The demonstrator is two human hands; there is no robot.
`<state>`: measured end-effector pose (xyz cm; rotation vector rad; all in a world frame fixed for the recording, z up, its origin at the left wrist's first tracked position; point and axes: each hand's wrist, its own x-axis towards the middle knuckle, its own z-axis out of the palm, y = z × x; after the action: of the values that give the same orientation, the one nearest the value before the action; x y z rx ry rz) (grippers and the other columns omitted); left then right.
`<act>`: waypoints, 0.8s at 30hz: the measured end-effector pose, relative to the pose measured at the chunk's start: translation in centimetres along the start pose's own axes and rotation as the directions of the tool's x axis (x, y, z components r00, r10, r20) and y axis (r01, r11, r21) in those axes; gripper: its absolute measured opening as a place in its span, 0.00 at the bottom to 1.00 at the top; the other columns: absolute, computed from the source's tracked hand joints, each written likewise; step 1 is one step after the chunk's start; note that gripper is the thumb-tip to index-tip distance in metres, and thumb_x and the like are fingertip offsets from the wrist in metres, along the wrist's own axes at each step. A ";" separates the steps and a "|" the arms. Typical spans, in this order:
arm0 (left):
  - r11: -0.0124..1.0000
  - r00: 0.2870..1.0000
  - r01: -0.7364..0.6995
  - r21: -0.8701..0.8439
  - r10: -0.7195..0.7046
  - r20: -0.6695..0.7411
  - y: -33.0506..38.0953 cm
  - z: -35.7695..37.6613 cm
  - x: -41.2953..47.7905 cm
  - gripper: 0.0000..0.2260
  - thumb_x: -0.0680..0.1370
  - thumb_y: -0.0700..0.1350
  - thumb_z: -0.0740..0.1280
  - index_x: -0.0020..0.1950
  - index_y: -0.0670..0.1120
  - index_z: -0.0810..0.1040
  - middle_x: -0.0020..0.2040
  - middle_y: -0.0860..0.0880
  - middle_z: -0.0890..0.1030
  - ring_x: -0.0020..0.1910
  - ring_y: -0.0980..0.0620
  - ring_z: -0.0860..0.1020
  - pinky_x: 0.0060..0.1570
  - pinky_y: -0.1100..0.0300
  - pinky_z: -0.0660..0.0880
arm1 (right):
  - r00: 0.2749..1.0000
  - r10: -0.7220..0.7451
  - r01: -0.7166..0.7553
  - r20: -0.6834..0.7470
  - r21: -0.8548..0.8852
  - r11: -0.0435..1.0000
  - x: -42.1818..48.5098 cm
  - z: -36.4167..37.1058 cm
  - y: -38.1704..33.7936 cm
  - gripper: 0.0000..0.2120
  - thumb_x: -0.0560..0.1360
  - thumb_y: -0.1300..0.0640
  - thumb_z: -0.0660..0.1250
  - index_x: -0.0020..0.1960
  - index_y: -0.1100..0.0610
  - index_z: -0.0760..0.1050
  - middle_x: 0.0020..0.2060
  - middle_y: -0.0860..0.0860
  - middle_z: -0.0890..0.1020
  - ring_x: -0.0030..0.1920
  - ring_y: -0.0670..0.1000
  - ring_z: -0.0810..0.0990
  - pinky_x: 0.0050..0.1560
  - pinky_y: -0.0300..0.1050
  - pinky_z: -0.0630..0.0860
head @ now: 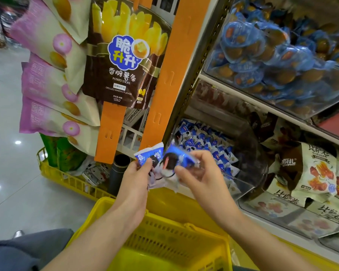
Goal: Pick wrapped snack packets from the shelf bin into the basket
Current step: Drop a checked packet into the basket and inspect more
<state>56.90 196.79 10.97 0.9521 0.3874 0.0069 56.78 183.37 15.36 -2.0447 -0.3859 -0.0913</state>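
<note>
Okay, left grip (pixel 135 178) and right grip (pixel 201 175) both pinch blue-white snack packets (pixel 157 152) above yellow basket (pixel 100 204), shelf bin (pixel 248 157) at 2 o'clock.

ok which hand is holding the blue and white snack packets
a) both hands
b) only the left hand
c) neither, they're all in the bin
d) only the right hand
a: the left hand and the right hand each pinch blue and white packets above the yellow basket.
</note>
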 end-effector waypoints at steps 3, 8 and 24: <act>0.989 0.994 -0.098 0.114 0.103 -0.036 0.0 -0.1 0.3 0.10 0.80 0.45 0.59 0.60 0.45 0.72 0.51 0.48 0.80 0.49 0.54 0.78 0.45 0.60 0.75 | 0.975 0.027 -0.019 -0.221 0.037 0.999 3.4 -1.3 0.6 0.09 0.74 0.55 0.67 0.49 0.47 0.68 0.41 0.47 0.81 0.37 0.42 0.81 0.34 0.37 0.78; 0.972 0.980 -0.184 0.150 0.193 -0.052 0.6 -0.2 0.7 0.05 0.80 0.46 0.60 0.55 0.52 0.70 0.45 0.57 0.77 0.41 0.63 0.76 0.32 0.71 0.72 | 0.895 0.030 -0.096 -0.446 -0.126 0.987 11.0 -2.5 3.6 0.13 0.75 0.52 0.66 0.56 0.52 0.65 0.49 0.50 0.77 0.43 0.46 0.77 0.36 0.31 0.71; 0.961 0.977 -0.207 0.185 0.212 -0.004 2.2 -0.5 0.9 0.08 0.80 0.47 0.60 0.58 0.51 0.72 0.47 0.53 0.79 0.40 0.62 0.78 0.26 0.77 0.69 | 0.901 0.433 -0.380 0.020 -0.446 0.811 18.5 -0.7 7.3 0.15 0.76 0.61 0.65 0.60 0.66 0.72 0.35 0.53 0.77 0.31 0.46 0.78 0.32 0.36 0.77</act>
<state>57.92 198.60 12.16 1.1732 0.3106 0.1783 76.62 183.86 13.79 -2.5407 0.0195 0.2338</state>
